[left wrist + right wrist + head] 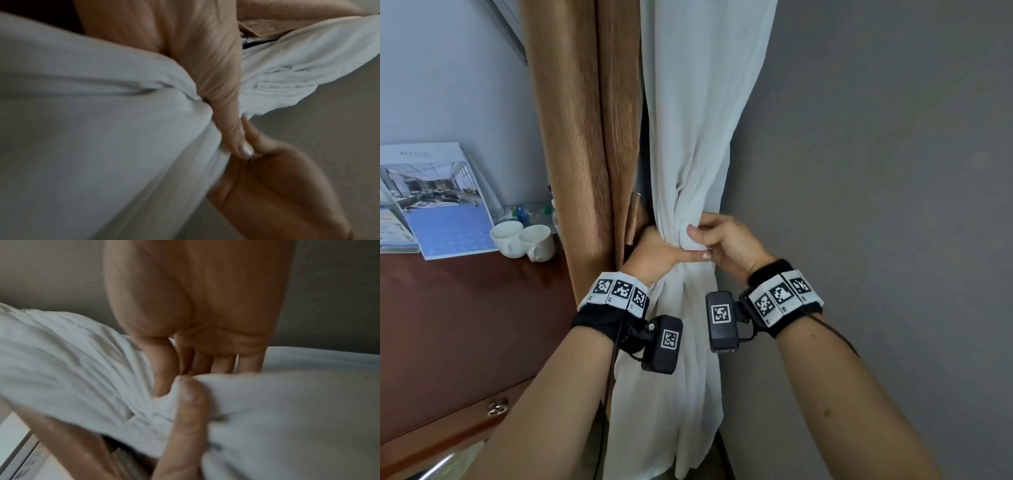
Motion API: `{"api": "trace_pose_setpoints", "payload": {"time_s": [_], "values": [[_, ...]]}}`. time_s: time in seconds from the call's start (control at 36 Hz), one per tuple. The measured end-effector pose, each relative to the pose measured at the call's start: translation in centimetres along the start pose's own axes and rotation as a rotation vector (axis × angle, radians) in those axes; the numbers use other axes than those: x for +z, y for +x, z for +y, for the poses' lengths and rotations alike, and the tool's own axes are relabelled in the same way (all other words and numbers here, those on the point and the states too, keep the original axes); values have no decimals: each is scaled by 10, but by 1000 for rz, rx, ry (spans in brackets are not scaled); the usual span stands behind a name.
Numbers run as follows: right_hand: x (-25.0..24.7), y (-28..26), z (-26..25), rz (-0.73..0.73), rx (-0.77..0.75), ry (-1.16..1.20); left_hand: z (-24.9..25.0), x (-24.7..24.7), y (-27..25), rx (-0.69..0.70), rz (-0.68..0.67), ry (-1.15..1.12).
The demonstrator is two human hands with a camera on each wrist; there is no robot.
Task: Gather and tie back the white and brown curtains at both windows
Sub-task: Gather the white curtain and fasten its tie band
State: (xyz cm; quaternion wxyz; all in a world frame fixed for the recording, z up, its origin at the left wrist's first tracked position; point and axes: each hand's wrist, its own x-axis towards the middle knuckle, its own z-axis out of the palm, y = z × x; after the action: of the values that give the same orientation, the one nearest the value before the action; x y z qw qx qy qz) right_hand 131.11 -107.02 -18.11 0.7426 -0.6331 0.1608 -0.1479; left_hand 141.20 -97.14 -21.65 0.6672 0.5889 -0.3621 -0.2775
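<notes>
The white curtain (698, 137) hangs in the middle, bunched into a narrow waist at hand height. My left hand (671, 255) wraps round that waist from the left, its thumb lying across the front. My right hand (710, 236) pinches the gathered folds from the right, its thumb on top. The brown curtain (585, 137) hangs just left of the white one, with a brown strip (635, 219) dangling by my left hand. In the left wrist view the left hand (230, 123) presses the white curtain (92, 121). In the right wrist view the right hand's (185, 366) fingers go behind the white curtain (61, 369).
A dark wooden cabinet (465, 315) stands at the left, close to the brown curtain. On it are two white cups (522, 240), small bottles (527, 210) and a propped brochure (438, 202). A bare grey wall (876, 171) fills the right side.
</notes>
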Motion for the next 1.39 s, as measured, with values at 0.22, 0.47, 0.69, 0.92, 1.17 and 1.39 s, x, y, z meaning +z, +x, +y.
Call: {"api": "trace_pose_setpoints", "payload": {"time_s": [0.22, 0.47, 0.69, 0.92, 1.17, 1.39], "values": [[-26, 7, 0, 249, 0, 97, -5, 7, -1, -44, 73, 106], [-31, 28, 3, 481, 47, -7, -2, -18, -18, -287, 93, -99], [6, 35, 1, 151, 106, 23, 4, -24, -14, -155, 74, 21], [19, 5, -7, -210, 46, 294, -9, -10, -5, 19, 200, 16], [9, 11, 4, 466, -83, -290, -15, 26, -7, -171, -35, 270], [-23, 12, 0, 601, -43, -315, 22, 0, -24, 129, 103, 308]]}}
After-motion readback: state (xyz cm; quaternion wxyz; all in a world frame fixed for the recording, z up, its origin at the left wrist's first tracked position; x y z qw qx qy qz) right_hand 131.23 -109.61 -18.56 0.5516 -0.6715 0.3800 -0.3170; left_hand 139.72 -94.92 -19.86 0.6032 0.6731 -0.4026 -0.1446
